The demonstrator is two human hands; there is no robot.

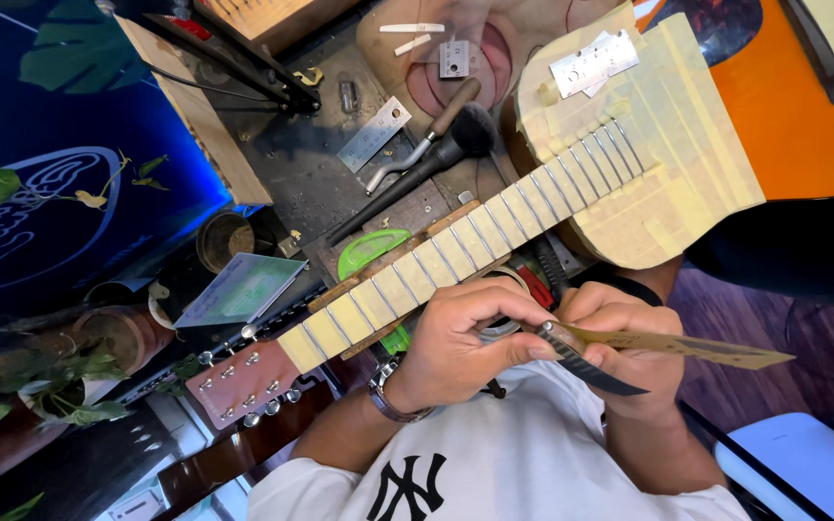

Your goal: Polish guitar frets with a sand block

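An orange acoustic guitar (784, 106) lies across the bench, its top around the neck joint covered in tan masking tape (678, 145). Tape also fills the gaps between the bare metal frets on the neck (456, 251). The reddish headstock (243, 381) points to the lower left. My left hand (456, 342), with a watch on its wrist, pinches the near end of a long flat tan strip (707, 345). My right hand (629, 338) grips that same strip together with a dark narrow strip (600, 374) below it. Both hands hover just in front of the neck, partly hiding a tape roll (506, 326).
Behind the neck lie a dark brush (436, 159), a steel ruler (374, 135), a notched metal plate (593, 63) on the taped top and a green plastic piece (371, 251). A booklet (243, 289), round pots and plants (69, 386) crowd the left. A white box (803, 463) sits lower right.
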